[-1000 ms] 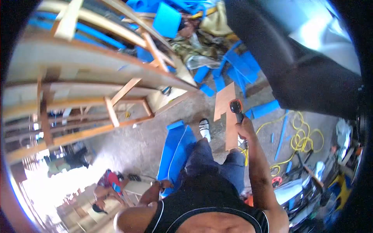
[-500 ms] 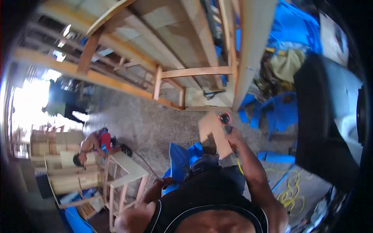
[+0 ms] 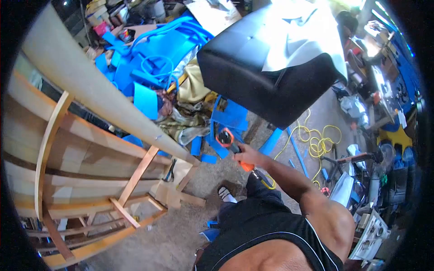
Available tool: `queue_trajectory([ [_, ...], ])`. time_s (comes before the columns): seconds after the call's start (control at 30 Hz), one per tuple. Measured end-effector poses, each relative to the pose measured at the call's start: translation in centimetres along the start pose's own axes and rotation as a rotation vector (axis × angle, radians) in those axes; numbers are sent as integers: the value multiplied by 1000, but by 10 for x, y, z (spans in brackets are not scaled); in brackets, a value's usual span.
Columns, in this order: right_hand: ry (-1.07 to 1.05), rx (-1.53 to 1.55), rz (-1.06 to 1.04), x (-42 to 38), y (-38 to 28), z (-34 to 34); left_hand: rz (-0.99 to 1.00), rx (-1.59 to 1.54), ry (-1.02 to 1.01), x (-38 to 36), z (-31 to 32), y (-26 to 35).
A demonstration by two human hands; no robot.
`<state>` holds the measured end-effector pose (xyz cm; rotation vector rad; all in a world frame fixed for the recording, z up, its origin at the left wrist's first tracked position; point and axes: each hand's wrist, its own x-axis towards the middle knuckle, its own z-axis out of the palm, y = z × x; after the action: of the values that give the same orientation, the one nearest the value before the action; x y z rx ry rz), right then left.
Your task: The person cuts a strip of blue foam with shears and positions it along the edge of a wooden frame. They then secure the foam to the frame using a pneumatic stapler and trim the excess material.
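My right hand is wrapped round the handle of an orange and black tool, held out in front of my body. A yellow hose runs from the tool's lower end. My left hand is out of view. Beyond the tool, blue scraps lie on the floor. To the left stands a large wooden frame, with a dark hand tool resting at its near end. A flat piece of board lies by that end.
A black padded seat with white cloth on it stands ahead. Blue foam and fabric are heaped at the upper left. Coiled yellow hose lies on the floor at right. A cluttered bench is farther right.
The view has swung right, and the wooden frame now appears at the left. My right hand still holds the tool. My left hand and the other person have left the view.
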<state>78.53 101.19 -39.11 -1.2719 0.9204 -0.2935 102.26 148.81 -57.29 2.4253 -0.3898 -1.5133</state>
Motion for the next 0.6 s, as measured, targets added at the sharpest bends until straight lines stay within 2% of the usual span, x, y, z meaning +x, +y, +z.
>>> queue_trajectory([
  [0.07, 37, 220, -202, 7, -42, -27, 27, -6, 15, 4, 1, 18],
  [0.13, 27, 185, -432, 22, -88, -48, 50, -5, 30, 6, -1, 30],
  [0.2, 182, 141, -499, 46, -135, -64, 58, -17, 49, 7, -2, 39],
  [0.27, 313, -84, -649, 89, -173, -92, 55, -32, 82, 4, -2, 45],
  [0.33, 639, -408, -703, 136, -202, -125, 39, -54, 132, -2, 2, 50],
  [0.4, 760, -621, -469, 145, -257, -151, 15, -90, 200, -16, 13, 54],
  [0.47, 874, -762, -348, 193, -276, -200, -13, -139, 286, -31, 33, 62],
  [0.6, 993, -829, -37, 266, -287, -290, -61, -246, 460, -62, 86, 93],
])
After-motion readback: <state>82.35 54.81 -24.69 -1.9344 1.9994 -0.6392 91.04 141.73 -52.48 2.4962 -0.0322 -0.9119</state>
